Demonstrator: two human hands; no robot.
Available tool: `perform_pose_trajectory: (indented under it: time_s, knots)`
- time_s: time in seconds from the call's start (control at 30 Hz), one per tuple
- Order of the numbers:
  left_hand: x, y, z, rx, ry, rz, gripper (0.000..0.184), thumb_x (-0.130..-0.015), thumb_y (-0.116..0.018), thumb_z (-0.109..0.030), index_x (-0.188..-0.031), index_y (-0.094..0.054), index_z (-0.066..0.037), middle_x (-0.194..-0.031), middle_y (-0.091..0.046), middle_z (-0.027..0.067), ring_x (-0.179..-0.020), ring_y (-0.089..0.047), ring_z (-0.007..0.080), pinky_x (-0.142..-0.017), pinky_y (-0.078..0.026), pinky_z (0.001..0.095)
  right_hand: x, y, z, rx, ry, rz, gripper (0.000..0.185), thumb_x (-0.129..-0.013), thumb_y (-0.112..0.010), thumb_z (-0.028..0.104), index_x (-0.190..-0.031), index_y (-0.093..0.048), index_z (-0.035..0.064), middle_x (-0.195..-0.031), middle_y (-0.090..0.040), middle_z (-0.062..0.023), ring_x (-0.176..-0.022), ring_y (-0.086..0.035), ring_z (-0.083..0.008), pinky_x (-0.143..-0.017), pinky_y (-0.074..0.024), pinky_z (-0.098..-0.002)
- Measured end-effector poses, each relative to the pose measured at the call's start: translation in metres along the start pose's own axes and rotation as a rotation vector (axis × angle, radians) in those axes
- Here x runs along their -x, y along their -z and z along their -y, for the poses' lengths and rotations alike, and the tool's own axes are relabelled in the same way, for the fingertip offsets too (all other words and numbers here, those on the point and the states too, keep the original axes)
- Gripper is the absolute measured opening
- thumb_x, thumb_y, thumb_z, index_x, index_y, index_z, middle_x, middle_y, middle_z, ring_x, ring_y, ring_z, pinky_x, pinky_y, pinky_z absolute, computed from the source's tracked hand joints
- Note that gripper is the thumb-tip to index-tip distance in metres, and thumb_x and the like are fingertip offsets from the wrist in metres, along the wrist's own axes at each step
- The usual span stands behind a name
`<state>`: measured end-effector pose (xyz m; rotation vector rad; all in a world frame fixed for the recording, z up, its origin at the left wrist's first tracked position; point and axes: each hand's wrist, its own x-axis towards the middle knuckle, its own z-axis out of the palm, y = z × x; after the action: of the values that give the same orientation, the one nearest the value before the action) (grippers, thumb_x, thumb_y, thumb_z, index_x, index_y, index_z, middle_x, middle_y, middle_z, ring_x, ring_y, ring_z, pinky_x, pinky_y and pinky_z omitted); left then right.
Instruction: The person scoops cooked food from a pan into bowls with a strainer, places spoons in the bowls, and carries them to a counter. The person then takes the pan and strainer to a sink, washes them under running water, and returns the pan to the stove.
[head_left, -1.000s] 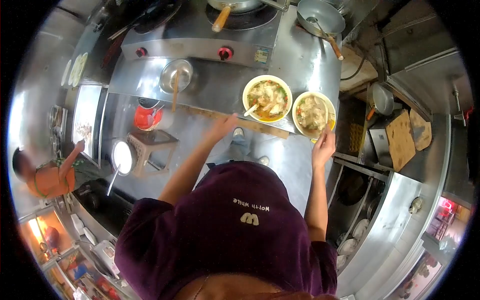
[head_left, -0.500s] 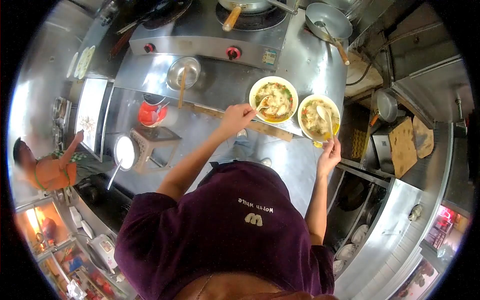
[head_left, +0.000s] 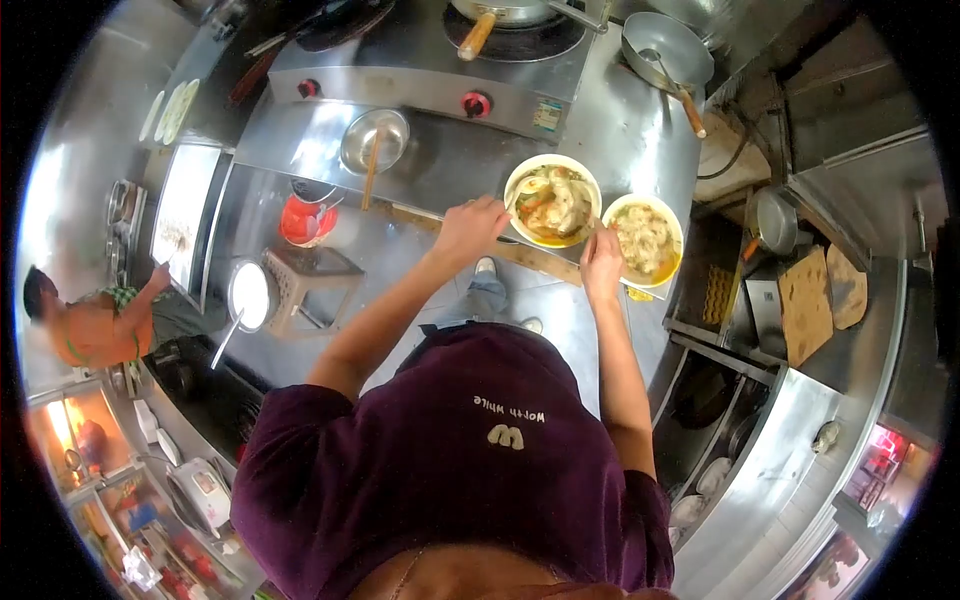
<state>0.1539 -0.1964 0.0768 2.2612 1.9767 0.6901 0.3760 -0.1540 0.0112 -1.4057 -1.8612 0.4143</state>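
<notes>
Two pale bowls of soup with red and green bits stand side by side at the counter's front edge: the left bowl point(head_left: 510, 180) and the right bowl point(head_left: 679, 225). My left hand point(head_left: 472, 230) is at the left bowl's near left rim, fingers pinched on a spoon, whose end is hard to tell from the food. Between the bowls, my right hand point(head_left: 602, 264) is closed on a second spoon point(head_left: 594, 216) at the left bowl's right rim. Its end blends with the pale food in that bowl. No spoon shows in the right bowl.
A steel bowl point(head_left: 350, 147) with chopsticks point(head_left: 371, 175) lies on the counter left. Behind is a stove point(head_left: 420, 95) with a wooden-handled pan point(head_left: 478, 36). A wok point(head_left: 690, 62) sits back right. A stool point(head_left: 310, 275) stands below, and a person point(head_left: 105, 325) works at far left.
My right hand has moved left from the right bowl's near edge to between the bowls, bringing its spoon to the left bowl. My left hand stays by the left bowl's rim.
</notes>
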Motion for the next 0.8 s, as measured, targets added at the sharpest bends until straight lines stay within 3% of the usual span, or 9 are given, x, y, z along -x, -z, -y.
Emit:
perform_pose_trajectory:
  time_s: [0.1, 0.2, 0.3, 0.4, 0.5, 0.6, 0.7, 0.8]
  knots:
    - [0.004, -0.013, 0.010, 0.006, 0.016, 0.020, 0.016, -0.079, -0.057, -0.021, -0.074, -0.054, -0.006, -0.072, -0.054, 0.0097, -0.064, -0.056, 0.0299, -0.054, -0.045, 0.0389, 0.005, -0.016, -0.008, -0.055, -0.009, -0.087, 0.023, -0.080, -0.052, 0.005, -0.101, -0.056, -0.0024, -0.080, -0.059, -0.0159, -0.072, -0.058, -0.0281, -0.065, -0.0465, -0.0338]
    - [0.004, -0.014, 0.011, 0.091, 0.023, 0.068, 0.017, -0.079, -0.057, -0.021, -0.076, -0.055, -0.005, -0.073, -0.055, 0.0111, -0.065, -0.056, 0.0302, -0.056, -0.045, 0.0393, 0.012, -0.040, -0.020, -0.612, -0.567, -0.029, 0.019, -0.081, -0.052, 0.007, -0.096, -0.056, -0.0049, -0.072, -0.060, -0.0135, -0.060, -0.058, -0.0212, -0.055, -0.0469, -0.0303]
    - [0.005, -0.011, 0.010, 0.208, 0.038, 0.101, 0.017, -0.080, -0.057, -0.021, -0.077, -0.056, -0.004, -0.073, -0.057, 0.0119, -0.065, -0.056, 0.0303, -0.057, -0.044, 0.0394, 0.006, -0.027, -0.010, -1.151, -0.903, -0.048, 0.015, -0.083, -0.052, 0.009, -0.088, -0.055, -0.0044, -0.067, -0.058, -0.0108, -0.051, -0.055, -0.0160, -0.048, -0.0458, -0.0273]
    - [0.004, -0.002, 0.001, 0.269, 0.061, 0.104, 0.017, -0.080, -0.056, -0.021, -0.078, -0.056, -0.004, -0.073, -0.057, 0.0121, -0.064, -0.056, 0.0302, -0.057, -0.043, 0.0389, 0.005, -0.017, -0.002, -1.211, -0.938, -0.081, 0.011, -0.083, -0.052, 0.009, -0.082, -0.054, -0.0018, -0.067, -0.059, -0.0108, -0.047, -0.053, -0.0159, -0.045, -0.0455, -0.0261]
    - [0.006, 0.004, -0.005, 0.280, 0.064, 0.066, 0.017, -0.081, -0.056, -0.021, -0.077, -0.056, -0.004, -0.072, -0.057, 0.0118, -0.063, -0.055, 0.0302, -0.056, -0.043, 0.0379, 0.003, -0.003, 0.005, -1.155, -0.865, -0.064, 0.015, -0.085, -0.050, 0.010, -0.088, -0.055, -0.0037, -0.068, -0.059, -0.0101, -0.050, -0.054, -0.0149, -0.046, -0.0452, -0.0258]
    - [0.008, 0.013, -0.011, 0.230, 0.074, 0.042, 0.017, -0.081, -0.055, -0.021, -0.076, -0.056, -0.005, -0.071, -0.056, 0.0113, -0.063, -0.056, 0.0303, -0.055, -0.044, 0.0378, 0.002, 0.014, 0.017, -0.734, -0.503, 0.006, 0.017, -0.085, -0.048, 0.008, -0.096, -0.057, -0.0022, -0.069, -0.060, -0.0110, -0.055, -0.057, -0.0189, -0.053, -0.0480, -0.0287]
    - [0.012, 0.009, -0.006, 0.140, 0.065, 0.033, 0.016, -0.081, -0.055, -0.020, -0.074, -0.055, -0.005, -0.071, -0.056, 0.0108, -0.064, -0.056, 0.0303, -0.055, -0.044, 0.0384, -0.006, 0.019, 0.008, -0.129, 0.143, -0.087, 0.021, -0.082, -0.049, 0.005, -0.101, -0.056, 0.0014, -0.078, -0.059, -0.0127, -0.064, -0.058, -0.0256, -0.056, -0.0481, -0.0327]
    - [0.016, 0.003, 0.000, 0.101, 0.049, 0.019, 0.016, -0.081, -0.055, -0.020, -0.074, -0.055, -0.005, -0.071, -0.055, 0.0105, -0.065, -0.056, 0.0303, -0.056, -0.045, 0.0392, -0.016, 0.025, 0.006, -0.008, 0.162, 0.077, 0.024, -0.078, -0.051, 0.003, -0.101, -0.057, 0.0053, -0.084, -0.056, -0.0139, -0.071, -0.057, -0.0310, -0.062, -0.0482, -0.0381]
